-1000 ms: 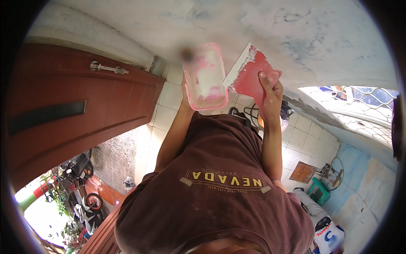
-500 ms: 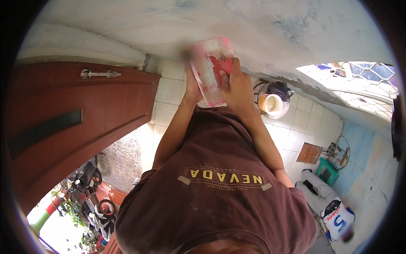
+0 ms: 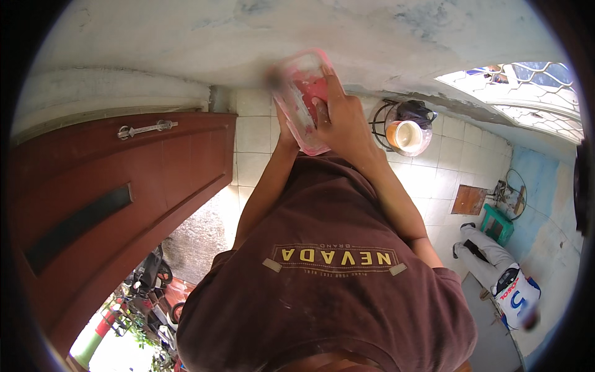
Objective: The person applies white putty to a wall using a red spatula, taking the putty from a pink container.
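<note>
Right hand point(image 3: 344, 121) at upper centre lies flat over the mouth of the tub point(image 3: 304, 102), fingers spread and reaching inside; whatever it grips is hidden. Left hand point(image 3: 284, 124) sits behind the tub, mostly covered, seemingly wrapped around its base. The tub is translucent pink plastic, smeared white, blurred against the grey wall point(image 3: 186, 43).

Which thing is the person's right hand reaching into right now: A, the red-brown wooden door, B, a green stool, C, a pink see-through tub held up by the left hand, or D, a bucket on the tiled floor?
C: the right hand has its fingers inside the pink see-through tub, which the left hand holds from behind, up near the pale wall.
</note>
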Available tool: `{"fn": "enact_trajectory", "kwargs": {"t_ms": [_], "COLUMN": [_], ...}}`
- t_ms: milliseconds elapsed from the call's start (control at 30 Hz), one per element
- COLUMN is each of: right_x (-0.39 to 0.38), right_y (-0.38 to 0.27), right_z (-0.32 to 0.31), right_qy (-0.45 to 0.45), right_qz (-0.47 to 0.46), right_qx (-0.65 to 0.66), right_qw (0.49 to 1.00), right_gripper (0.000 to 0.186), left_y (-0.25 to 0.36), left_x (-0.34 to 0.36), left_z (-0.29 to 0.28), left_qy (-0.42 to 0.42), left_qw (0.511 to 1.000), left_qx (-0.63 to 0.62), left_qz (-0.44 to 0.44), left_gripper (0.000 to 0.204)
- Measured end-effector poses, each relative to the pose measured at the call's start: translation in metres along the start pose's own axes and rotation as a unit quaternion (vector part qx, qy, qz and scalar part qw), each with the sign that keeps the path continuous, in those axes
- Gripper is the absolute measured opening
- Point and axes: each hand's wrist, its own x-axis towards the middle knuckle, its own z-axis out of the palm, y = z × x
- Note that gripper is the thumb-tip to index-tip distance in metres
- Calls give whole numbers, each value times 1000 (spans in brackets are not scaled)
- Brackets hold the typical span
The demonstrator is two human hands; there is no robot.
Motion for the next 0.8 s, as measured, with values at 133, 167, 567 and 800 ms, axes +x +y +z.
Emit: {"fn": "enact_trajectory", "kwargs": {"t_ms": [133,167,567,800], "right_x": [-1,0,7,13], "right_y": [-32,-34,-27,-35], "right_z": [-22,-22,12,14], "right_qy": [-6,-1,52,11], "right_qz": [58,56,-30,-1], "right_qx": [25,33,45,42], "right_qw": [998,998,997,999], "right_gripper": [31,30,32,30], "left_y": [-4,-3,-3,13], "left_x": [8,7,14,18], "left_z": [-16,-15,-38,-12], "left_qy": [-17,-18,-60,-15], "left_qw": [974,970,973,995], "left_qx": [-200,-217,-166,99], "left_qz": [-104,-108,-149,23], "left_gripper": [62,62,59,55]}}
